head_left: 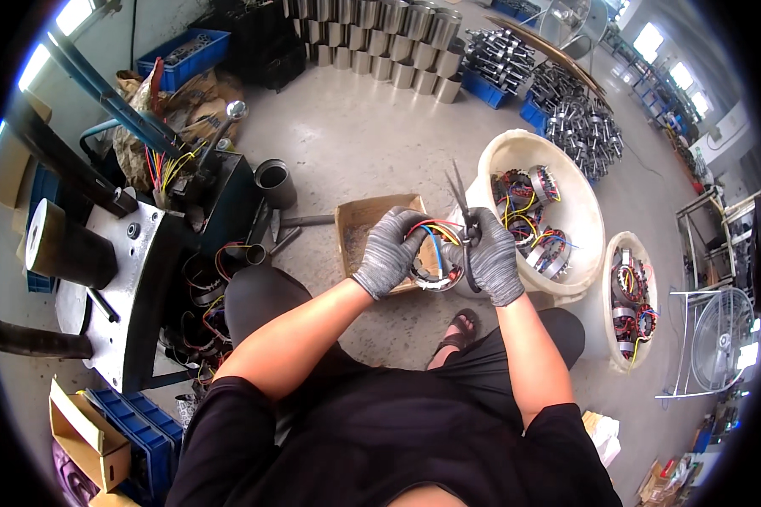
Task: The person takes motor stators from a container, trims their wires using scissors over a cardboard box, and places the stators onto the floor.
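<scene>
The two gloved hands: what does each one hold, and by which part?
The left hand grips a wound motor stator by its rim, coloured wires arching above. The right hand holds scissors by the handles, blades pointing up.

Seated over a cardboard box (365,221), the person grips a wired stator (435,269) in the gloved left hand (389,252) while the right hand (492,258) holds scissors (462,207) upright.

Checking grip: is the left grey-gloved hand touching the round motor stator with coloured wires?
Touching. The head view shows the left grey-gloved hand wrapped over the round motor stator with coloured wires, no gap visible.
</scene>
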Available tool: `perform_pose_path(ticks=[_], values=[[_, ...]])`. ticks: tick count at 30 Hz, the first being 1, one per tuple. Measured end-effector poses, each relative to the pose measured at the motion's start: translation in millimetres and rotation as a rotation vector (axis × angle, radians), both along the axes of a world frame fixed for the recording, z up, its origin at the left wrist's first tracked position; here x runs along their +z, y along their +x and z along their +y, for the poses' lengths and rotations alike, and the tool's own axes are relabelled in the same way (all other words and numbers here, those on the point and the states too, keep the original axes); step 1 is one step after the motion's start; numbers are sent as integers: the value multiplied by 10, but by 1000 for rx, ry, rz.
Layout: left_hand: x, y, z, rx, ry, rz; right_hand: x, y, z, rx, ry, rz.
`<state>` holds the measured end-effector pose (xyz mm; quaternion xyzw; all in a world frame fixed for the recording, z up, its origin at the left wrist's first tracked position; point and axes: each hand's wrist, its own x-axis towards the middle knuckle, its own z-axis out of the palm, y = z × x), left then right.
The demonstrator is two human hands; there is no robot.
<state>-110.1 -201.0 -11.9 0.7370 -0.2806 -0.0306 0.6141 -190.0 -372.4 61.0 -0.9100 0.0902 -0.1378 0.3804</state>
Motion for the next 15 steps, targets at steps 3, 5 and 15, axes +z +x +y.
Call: perform_pose_path(ticks=[3, 5, 15], values=[[62, -6, 72, 21, -107, 199, -262, 83, -91, -46, 316, 46], [205, 52, 176, -87, -70, 357, -310, 104, -104, -96, 452, 20], [415, 157, 424, -144, -423, 817, -1216, 214, -185, -150, 751, 260]])
